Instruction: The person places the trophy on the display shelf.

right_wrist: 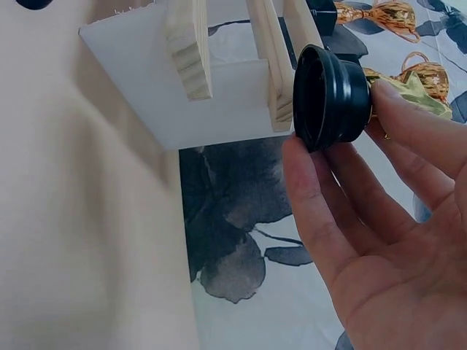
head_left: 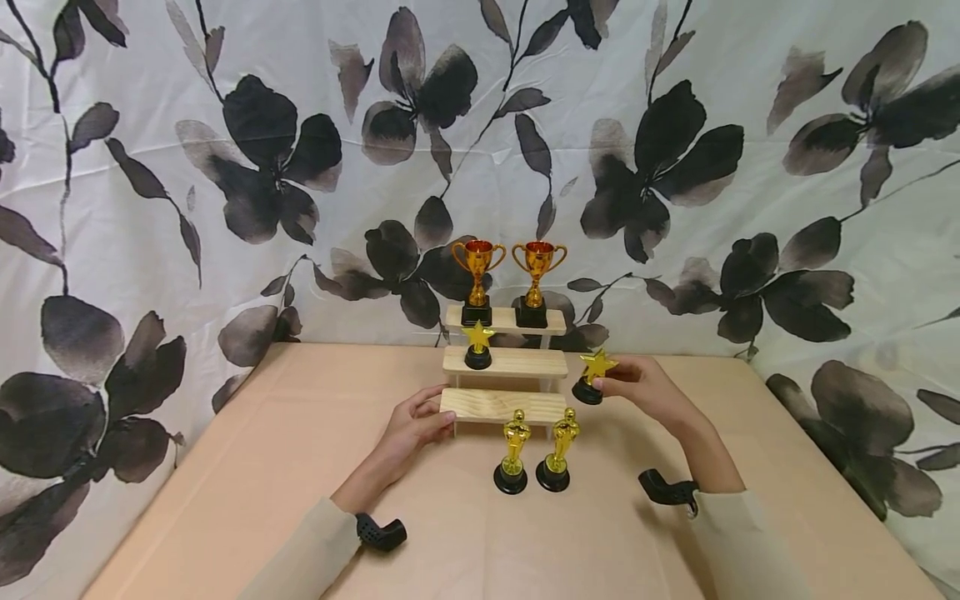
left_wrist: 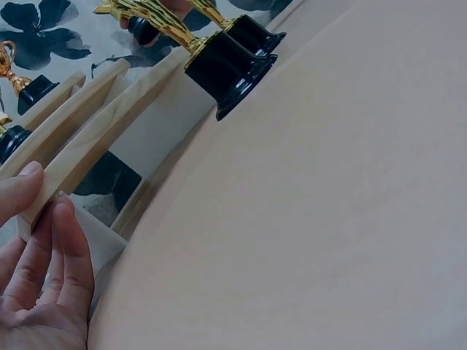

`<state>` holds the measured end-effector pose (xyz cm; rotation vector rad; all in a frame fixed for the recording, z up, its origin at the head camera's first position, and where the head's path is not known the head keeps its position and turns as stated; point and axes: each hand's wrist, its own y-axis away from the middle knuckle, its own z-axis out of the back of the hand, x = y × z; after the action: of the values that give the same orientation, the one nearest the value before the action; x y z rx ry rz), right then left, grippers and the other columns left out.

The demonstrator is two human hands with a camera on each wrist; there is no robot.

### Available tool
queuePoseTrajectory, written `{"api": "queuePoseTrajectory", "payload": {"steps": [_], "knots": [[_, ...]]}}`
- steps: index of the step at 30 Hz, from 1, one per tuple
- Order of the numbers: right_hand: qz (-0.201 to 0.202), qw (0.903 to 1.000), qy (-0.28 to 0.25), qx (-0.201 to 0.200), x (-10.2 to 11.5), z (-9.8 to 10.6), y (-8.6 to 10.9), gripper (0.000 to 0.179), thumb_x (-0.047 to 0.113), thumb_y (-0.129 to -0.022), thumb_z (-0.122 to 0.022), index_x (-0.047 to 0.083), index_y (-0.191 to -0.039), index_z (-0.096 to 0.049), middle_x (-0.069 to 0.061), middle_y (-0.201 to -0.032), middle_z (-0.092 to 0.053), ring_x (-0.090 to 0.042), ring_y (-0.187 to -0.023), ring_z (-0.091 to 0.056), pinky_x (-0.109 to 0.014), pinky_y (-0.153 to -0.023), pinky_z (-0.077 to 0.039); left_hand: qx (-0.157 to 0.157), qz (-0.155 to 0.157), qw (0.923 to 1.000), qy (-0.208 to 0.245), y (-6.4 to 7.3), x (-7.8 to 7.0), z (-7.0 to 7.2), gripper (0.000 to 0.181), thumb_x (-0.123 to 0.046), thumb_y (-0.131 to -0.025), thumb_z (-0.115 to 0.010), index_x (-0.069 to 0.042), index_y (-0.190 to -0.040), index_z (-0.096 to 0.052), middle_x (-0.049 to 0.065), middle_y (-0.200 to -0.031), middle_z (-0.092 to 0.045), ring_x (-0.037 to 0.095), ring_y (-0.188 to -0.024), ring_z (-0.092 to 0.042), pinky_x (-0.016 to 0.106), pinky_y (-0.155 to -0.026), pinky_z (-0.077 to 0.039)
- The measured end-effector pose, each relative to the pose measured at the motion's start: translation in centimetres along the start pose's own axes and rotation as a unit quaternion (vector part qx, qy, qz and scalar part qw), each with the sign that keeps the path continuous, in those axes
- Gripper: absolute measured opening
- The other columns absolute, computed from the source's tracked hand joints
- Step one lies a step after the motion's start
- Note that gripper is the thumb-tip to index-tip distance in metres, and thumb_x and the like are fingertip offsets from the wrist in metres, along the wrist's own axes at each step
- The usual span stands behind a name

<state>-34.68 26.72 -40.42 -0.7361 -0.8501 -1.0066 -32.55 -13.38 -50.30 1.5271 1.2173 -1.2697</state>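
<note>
A creased white cloth (head_left: 480, 179) with dark flowers (head_left: 258, 125) hangs behind the peach table (head_left: 450, 525), under seemingly soft light.

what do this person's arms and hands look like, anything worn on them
The left hand and right hand are gloveless. The left sleeve and right sleeve are plain pale beige. Each wrist has a chunky black device, one left, one right, angular in shape. No cables are visible.
</note>
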Motion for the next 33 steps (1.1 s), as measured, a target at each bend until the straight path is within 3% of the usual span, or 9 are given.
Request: {"api": "queuePoseTrajectory", "payload": {"steps": [12, 18, 24, 33], "knots": [[-0.017, 0.9998, 0.011, -0.005, 0.0, -0.5, -0.2, 0.044, 0.023, -0.1, -0.07, -0.005, -0.134, -0.062, -0.021, -0.123, -0.071, -0.01, -0.099, -0.07, -0.024, -0.089, -0.057, -0.008, 0.004, 0.9999, -0.006, 0.2, 0.6, 0.4, 0.068, -0.01, -0.093, -0.076, -0.009, -0.154, -0.045, 0.0, -0.096, -0.068, 0.011, -0.086, -0.069, 0.023, -0.075, -0.059], [-0.006, 0.9999, 0.011, -0.005, 1.0, -0.3, -0.9, 0.043, 0.023, -0.1, -0.07, -0.004, -0.133, -0.063, -0.019, -0.124, -0.071, -0.008, -0.1, -0.071, -0.024, -0.09, -0.057, 0.002, -0.004, 1.0, -0.008, 0.0, 0.4, 0.4, 0.071, -0.012, -0.094, -0.076, -0.007, -0.156, -0.042, 0.0, -0.098, -0.068, 0.01, -0.087, -0.069, 0.023, -0.076, -0.059], [0.012, 0.9999, 0.007, -0.004, 2.3, -0.4, -1.5, 0.036, 0.019, -0.099, -0.071, -0.004, -0.126, -0.066, -0.015, -0.113, -0.071, -0.01, -0.096, -0.07, -0.026, -0.088, -0.058, -0.002, -0.003, 1.0, 0.001, 0.2, 0.1, 0.3, 0.07, -0.01, -0.093, -0.076, -0.007, -0.155, -0.043, 0.0, -0.098, -0.068, 0.011, -0.086, -0.068, 0.023, -0.075, -0.059], [0.019, 0.9998, -0.006, -0.01, 3.8, -0.8, -1.7, 0.039, 0.018, -0.1, -0.07, -0.006, -0.13, -0.064, -0.023, -0.119, -0.069, -0.01, -0.097, -0.07, -0.026, -0.09, -0.058, -0.005, -0.002, 1.0, 0.002, 0.1, 0.2, 0.2, 0.068, -0.007, -0.094, -0.074, -0.007, -0.155, -0.043, -0.002, -0.095, -0.068, 0.009, -0.085, -0.069, 0.022, -0.076, -0.06]]}}
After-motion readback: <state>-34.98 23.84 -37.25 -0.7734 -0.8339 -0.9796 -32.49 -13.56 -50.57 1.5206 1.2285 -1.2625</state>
